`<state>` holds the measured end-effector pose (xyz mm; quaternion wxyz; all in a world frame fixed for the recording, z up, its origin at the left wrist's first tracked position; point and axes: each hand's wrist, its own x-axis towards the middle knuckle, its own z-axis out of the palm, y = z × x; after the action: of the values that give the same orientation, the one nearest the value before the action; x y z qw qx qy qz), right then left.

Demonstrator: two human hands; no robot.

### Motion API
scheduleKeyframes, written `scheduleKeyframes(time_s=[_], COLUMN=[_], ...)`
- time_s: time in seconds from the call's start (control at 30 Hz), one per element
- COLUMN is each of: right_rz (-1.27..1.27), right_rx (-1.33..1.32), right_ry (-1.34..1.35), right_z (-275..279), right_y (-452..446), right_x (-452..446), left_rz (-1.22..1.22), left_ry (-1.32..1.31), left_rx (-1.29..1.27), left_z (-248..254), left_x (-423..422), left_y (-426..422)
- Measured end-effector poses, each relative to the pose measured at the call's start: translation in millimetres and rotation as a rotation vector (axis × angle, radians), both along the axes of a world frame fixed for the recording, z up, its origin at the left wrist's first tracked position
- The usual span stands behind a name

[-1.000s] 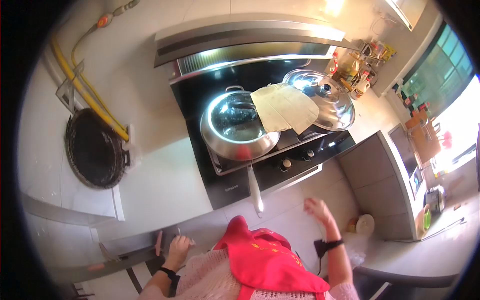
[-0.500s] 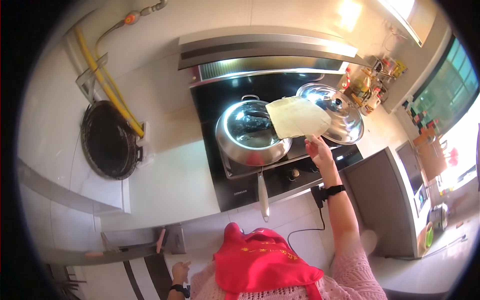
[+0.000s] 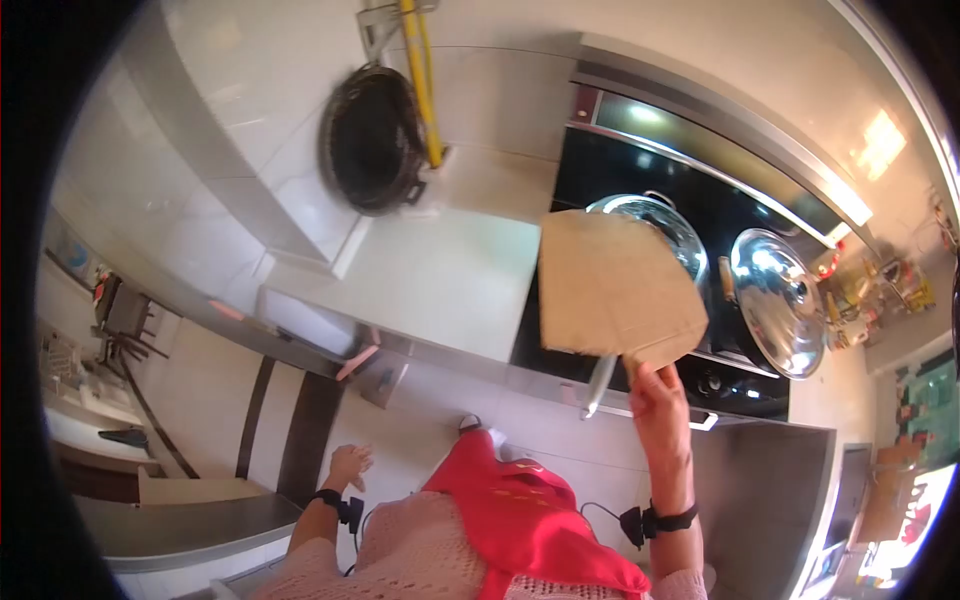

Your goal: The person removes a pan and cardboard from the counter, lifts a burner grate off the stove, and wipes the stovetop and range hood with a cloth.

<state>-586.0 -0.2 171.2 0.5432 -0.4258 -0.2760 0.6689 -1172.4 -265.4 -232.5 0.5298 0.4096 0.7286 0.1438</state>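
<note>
My right hand (image 3: 658, 396) grips the lower edge of a flat tan piece of cardboard (image 3: 620, 285), fingers closed on it. The cardboard is lifted in front of the stove and covers much of a steel pan (image 3: 690, 240); the pan's handle (image 3: 600, 385) sticks out below it. My left hand (image 3: 350, 466) hangs low beside the red apron (image 3: 530, 520), fingers apart and holding nothing. A shiny domed lid (image 3: 778, 300) rests at the right of the black stove (image 3: 590, 170).
A dark round pan (image 3: 372, 142) stands against the wall by yellow pipes (image 3: 418, 70). White counter (image 3: 440, 280) lies left of the stove. A range hood (image 3: 720, 125) runs behind it. Bottles and jars (image 3: 880, 290) crowd the far right.
My right hand has reached up, taken hold of the cardboard and moved it off the lid, leftward over the pan. The view has turned left. My left hand stays low and empty.
</note>
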Motion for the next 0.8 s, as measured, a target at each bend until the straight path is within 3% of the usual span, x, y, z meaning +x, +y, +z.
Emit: scheduleKeyframes(time_s=[0.03, 0.13, 0.2, 0.23, 0.27, 0.3, 0.37, 0.4, 0.47, 0.53, 0.57, 0.63, 0.7, 0.77, 0.8], right_rz=[0.008, 0.237, 0.296, 0.308, 0.319, 0.327, 0.278, 0.263, 0.238, 0.22, 0.16, 0.125, 0.034, -0.011, -0.012], right_rx=[-0.041, -0.085, -0.182, -0.22, -0.255, -0.291, -0.345, -0.349, -0.332, -0.301, -0.346, -0.378, -0.341, -0.315, -0.303], right_ry=[0.01, 0.021, -0.006, 0.01, 0.028, 0.048, 0.035, 0.042, 0.019, -0.017, 0.011, -0.021, -0.135, -0.246, -0.3], right_z=[12.2, -17.3, -26.6, -38.6, -54.7, -68.2, -101.8, -136.2, -181.6, -212.9, -232.9, -254.7, -255.5, -249.7, -244.6], right_y=[-7.3, -16.6, -18.8, -16.5, -12.8, -6.7, 9.9, 22.8, 49.9, 80.1, 99.2, 132.5, 157.7, 176.8, 185.6], right_x=[-27.7, -69.3, -102.3, -113.1, -126.0, -140.5, -166.0, -176.1, -195.8, -214.2, -224.3, -236.5, -251.2, -260.2, -262.8], left_rz=[0.433, 0.433, -0.31, -0.687, -0.822, -0.416, -0.846, -0.587, -0.528, -0.757, -0.785, -0.729, -0.827, -1.191, -1.213], left_ry=[-0.308, -0.249, 0.107, 0.291, 0.567, 0.129, 0.501, 0.221, 0.199, 0.517, 0.575, 0.631, 0.578, 0.665, 0.652], left_rx=[-0.106, -0.195, 0.237, 0.45, 0.166, 0.039, 0.269, 0.332, 0.354, 0.343, 0.371, 0.448, 0.165, 0.153, 0.131], left_z=[-4.6, 29.5, 5.0, 22.5, 39.0, 48.9, 21.0, 27.7, 48.0, 54.3, 34.2, -7.0, 11.2, 25.6, 25.5], left_x=[-1.8, 4.5, -15.7, -17.7, -12.7, -20.8, -48.7, -57.1, -72.7, -99.8, -117.7, -149.9, -157.2, -160.3, -163.4], left_y=[-0.6, 8.6, -2.3, 8.6, 12.9, 11.4, 4.6, 0.5, -3.3, -4.9, -17.5, -46.1, -51.5, -54.5, -62.1])
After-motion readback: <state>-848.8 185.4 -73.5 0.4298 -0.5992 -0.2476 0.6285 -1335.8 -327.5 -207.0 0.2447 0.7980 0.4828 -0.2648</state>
